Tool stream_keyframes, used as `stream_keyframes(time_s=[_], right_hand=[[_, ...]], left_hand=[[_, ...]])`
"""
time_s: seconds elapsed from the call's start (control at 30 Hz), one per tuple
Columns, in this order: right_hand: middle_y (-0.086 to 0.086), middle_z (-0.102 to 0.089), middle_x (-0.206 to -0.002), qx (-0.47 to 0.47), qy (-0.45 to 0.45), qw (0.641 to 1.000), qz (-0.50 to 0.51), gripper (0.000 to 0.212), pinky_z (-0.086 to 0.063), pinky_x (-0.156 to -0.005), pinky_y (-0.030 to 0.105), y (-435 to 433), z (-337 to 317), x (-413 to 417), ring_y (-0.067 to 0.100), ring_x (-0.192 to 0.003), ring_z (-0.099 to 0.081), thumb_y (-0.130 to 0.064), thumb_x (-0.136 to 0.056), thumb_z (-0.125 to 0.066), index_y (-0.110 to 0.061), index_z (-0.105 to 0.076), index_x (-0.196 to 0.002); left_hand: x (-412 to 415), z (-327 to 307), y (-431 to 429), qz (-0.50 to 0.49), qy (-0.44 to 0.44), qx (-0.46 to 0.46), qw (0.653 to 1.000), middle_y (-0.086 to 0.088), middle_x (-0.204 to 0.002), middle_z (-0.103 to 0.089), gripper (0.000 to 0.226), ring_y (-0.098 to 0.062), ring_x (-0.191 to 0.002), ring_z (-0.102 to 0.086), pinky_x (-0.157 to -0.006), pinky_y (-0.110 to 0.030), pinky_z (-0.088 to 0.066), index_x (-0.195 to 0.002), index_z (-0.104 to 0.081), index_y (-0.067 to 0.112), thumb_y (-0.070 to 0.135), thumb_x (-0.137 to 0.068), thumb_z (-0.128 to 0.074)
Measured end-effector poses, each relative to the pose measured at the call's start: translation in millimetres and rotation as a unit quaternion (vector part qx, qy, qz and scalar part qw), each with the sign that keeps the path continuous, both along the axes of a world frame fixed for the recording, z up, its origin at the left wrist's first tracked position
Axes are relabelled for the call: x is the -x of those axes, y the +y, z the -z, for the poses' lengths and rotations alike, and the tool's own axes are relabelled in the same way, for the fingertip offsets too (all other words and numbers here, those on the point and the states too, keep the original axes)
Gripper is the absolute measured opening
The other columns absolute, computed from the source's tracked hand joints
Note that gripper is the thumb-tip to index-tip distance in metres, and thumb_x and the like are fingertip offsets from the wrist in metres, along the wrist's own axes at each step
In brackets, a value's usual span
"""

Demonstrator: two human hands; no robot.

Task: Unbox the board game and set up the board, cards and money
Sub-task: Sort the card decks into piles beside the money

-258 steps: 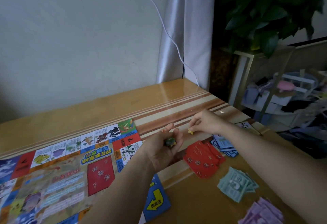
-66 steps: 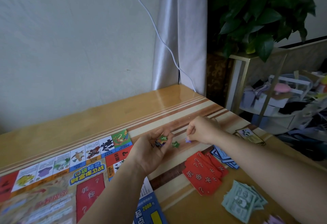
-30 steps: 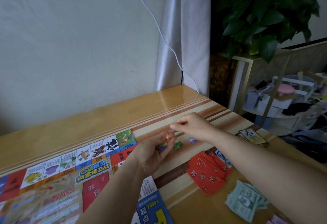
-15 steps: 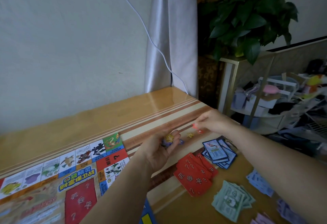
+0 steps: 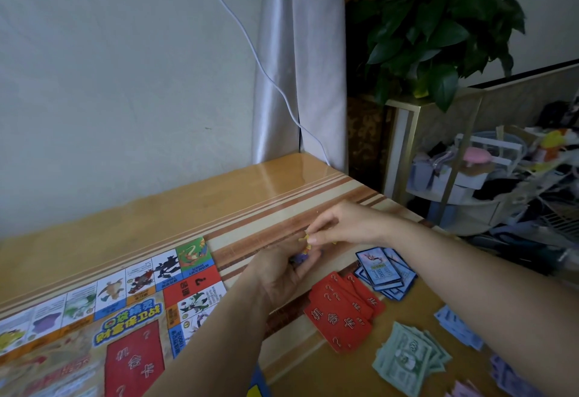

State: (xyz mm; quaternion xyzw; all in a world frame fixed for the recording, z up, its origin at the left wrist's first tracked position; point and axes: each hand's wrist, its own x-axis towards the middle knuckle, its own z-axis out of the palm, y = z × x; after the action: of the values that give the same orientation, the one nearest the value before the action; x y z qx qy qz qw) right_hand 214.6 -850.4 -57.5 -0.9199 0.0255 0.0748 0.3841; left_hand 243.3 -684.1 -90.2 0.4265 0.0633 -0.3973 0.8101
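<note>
Two hands over striped wooden table [image 5: 282, 183]: left hand [image 5: 282, 274] cupped round small purple plastic tokens [image 5: 300, 257], keeping them gathered; right hand [image 5: 347, 224] pinching tiny yellow token [image 5: 305, 237] for placing; colourful game board [image 5: 94, 318] flat alongside.

Dim, soft light; glare on table [image 5: 300, 174]; blurred edges.

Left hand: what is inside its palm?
A small purple piece shows in the cupped left hand. The right hand pinches a yellow piece just above it. Whether more pieces lie in the palm cannot be seen: the hand's back and fingers cover it.
</note>
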Motion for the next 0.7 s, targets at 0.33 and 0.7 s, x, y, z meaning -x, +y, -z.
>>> stream_keyframes(time_s=[0.33,0.7], right_hand=[[-0.016,-0.065,-0.076,-0.095,0.004,0.993,0.073,0.003,-0.035,-0.066,0.019,0,4,-4,0.0,-0.074,-0.05,-0.026,-0.082,-0.072,-0.026,-0.074,-0.084],[-0.002,-0.07,-0.1,0.056,-0.005,0.986,0.154,0.01,-0.048,-0.079,0.025,-17,23,-10,0.013,-0.097,-0.061,-0.019,-0.083,-0.071,-0.017,-0.075,-0.091]], left_hand=[[-3,-6,-3,-0.001,0.014,0.03,0.999,-0.026,-0.104,-0.065,0.022,-0.028,-0.082,-0.068,-0.068,-0.035,-0.058,-0.11,-0.061,-0.008,0.006,-0.096,-0.05],[-3,2,-2,-0.027,-0.003,-0.008,1.0,-0.025,-0.1,-0.065,0.017,-0.027,-0.082,-0.068,-0.061,-0.03,-0.06,-0.107,-0.057,-0.009,-0.008,-0.094,-0.045]])
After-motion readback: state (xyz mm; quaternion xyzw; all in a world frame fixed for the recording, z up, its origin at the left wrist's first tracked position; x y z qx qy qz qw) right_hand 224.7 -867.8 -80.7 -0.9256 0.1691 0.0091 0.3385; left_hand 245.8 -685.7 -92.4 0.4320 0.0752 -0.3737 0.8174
